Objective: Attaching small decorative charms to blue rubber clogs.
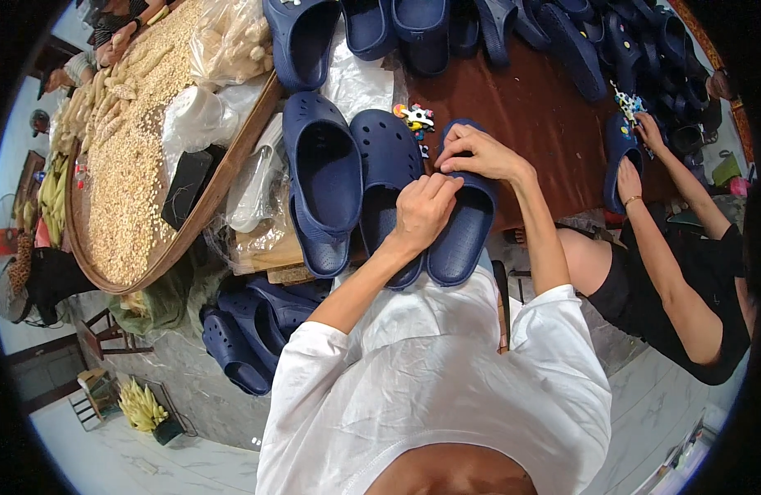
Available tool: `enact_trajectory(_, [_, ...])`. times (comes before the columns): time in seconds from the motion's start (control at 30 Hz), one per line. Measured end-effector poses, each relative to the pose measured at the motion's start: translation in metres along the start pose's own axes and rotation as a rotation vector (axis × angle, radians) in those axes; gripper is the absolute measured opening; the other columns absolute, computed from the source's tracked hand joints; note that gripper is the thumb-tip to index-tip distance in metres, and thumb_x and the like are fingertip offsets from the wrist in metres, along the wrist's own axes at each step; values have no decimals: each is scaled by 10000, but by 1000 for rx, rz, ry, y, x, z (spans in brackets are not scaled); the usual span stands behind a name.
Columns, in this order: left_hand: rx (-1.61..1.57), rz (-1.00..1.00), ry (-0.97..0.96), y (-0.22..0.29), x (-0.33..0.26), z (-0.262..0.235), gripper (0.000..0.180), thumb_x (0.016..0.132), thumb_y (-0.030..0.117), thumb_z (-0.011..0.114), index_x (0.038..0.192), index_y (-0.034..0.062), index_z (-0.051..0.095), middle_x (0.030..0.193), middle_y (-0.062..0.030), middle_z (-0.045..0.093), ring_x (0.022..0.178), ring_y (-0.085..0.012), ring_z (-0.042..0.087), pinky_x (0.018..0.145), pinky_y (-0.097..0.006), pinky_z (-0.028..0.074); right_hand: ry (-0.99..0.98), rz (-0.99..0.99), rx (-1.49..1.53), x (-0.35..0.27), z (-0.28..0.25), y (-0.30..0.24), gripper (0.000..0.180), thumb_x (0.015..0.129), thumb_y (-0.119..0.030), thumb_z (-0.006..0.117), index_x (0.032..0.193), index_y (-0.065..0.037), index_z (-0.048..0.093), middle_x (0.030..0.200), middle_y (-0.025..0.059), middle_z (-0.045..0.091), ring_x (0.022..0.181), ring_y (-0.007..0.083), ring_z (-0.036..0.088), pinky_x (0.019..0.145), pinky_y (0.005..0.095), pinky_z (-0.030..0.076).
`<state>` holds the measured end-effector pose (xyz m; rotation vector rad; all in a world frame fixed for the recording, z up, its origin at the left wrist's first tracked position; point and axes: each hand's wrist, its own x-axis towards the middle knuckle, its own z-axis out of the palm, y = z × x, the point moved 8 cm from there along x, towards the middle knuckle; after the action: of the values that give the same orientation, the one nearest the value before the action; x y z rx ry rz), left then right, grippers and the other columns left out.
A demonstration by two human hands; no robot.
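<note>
A navy clog lies at the table's near edge, toe pointing away from me. My left hand is closed on its upper at the left side, fingers curled. Over the toe part, my right hand is bent in a pinch; whatever sits between its fingertips is too small or hidden to name. Touching on the left is a second navy clog with a holed upper, partly covered by my left hand and forearm. Small colourful shoe charms lie just beyond these two clogs.
More stacked navy clogs stand to the left, others along the far edge. A wooden-rimmed tray holds pale kernels. Clear plastic bags lie beside it. At right, another person's hands hold a clog and charms over the brown table.
</note>
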<state>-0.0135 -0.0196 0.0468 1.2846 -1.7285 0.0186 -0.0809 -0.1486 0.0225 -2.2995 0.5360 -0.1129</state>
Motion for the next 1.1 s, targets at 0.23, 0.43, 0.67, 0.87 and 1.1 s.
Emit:
enact_trajectory(0.23, [-3, 2, 1, -1, 1, 0, 286, 732, -12, 733, 1005, 60, 692, 892, -60, 667, 740, -236, 636, 659, -354, 509, 113, -3, -83, 3, 3, 0, 194, 916, -261, 668, 906, -81, 740, 945, 34, 556, 985, 219, 491, 930, 333, 393])
enact_trajectory(0.43, [4, -11, 20, 0, 0, -1, 288, 730, -9, 735, 1006, 62, 692, 891, -55, 669, 742, -232, 638, 655, -349, 506, 200, -105, 59, -3, -2, 0, 182, 966, -197, 617, 926, -39, 698, 935, 41, 591, 966, 185, 543, 898, 322, 425])
enact_trajectory(0.67, [13, -19, 0, 0, -1, 0, 289, 723, -9, 738, 997, 71, 694, 887, -46, 669, 739, -227, 640, 649, -342, 504, 749, 227, 318, -37, -37, 54, 183, 967, -182, 647, 998, -12, 709, 924, 46, 642, 843, 132, 620, 781, 276, 496])
enact_trajectory(0.87, [5, -33, -4, -1, 1, 1, 314, 711, -11, 743, 1008, 77, 695, 876, -43, 664, 733, -224, 641, 649, -340, 505, 848, 361, 19, -49, -30, 71, 311, 877, -284, 769, 1062, -42, 706, 948, 54, 645, 900, 186, 627, 830, 334, 508])
enact_trajectory(1.1, [19, -37, 12, -1, 3, 1, 325, 711, -16, 741, 1018, 79, 700, 884, -46, 666, 729, -224, 640, 639, -338, 504, 763, 382, -60, -46, -27, 68, 371, 892, -335, 738, 1130, -51, 733, 968, 112, 651, 943, 274, 640, 844, 380, 510])
